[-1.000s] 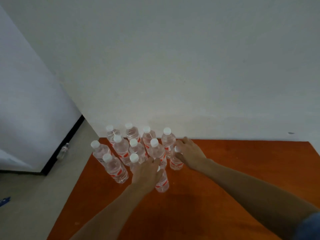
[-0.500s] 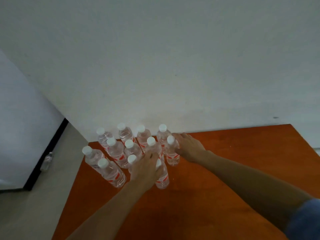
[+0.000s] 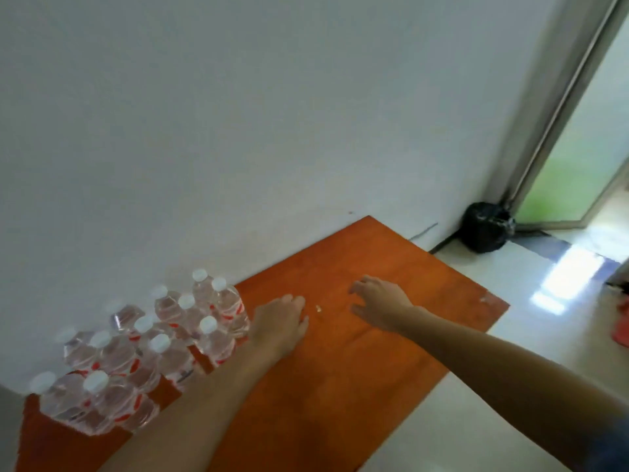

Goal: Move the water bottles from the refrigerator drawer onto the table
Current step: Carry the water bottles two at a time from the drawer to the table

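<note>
Head view
Water bottles [image 3: 163,342]: upright in a tight cluster at the left end of the table [image 3: 374,352], against the wall [image 3: 238,131]; white caps, red labels; none held.
Left hand [image 3: 280,323]: empty, fingers loosely bent, low over the wood just beside the nearest bottle; contact with the table impossible to tell.
Right hand [image 3: 377,303]: empty, fingers spread and lightly curled, over the bare middle of the table, well apart from the cluster.
Risk, left forearm [image 3: 190,403]: close alongside the front bottles; a careless sweep to the left likely to knock one over, and in so tight a pack one fall could take its neighbours down.
Risk, table edge: nearest bottles close to the left corner; a nudge could send one to the floor [image 3: 510,369].
Risk, crowding: further bottles set hard against the cluster could clip caps; safer on the bare wood to the right.
Hidden, refrigerator drawer: out of view, so no telling how many bottles remain to fetch.
Hard to count: about a dozen bottles, blurred and overlapping; rear caps pale against the wall.
Cut off: both arms at the lower frame; the table's near left corner.
Unclear: pale speck [image 3: 319,308] between the hands, too small to identify; red thing [image 3: 621,330] at the right edge, mostly out of frame; black bag [image 3: 485,228] by the door frame [image 3: 544,131], contents unseen.
</note>
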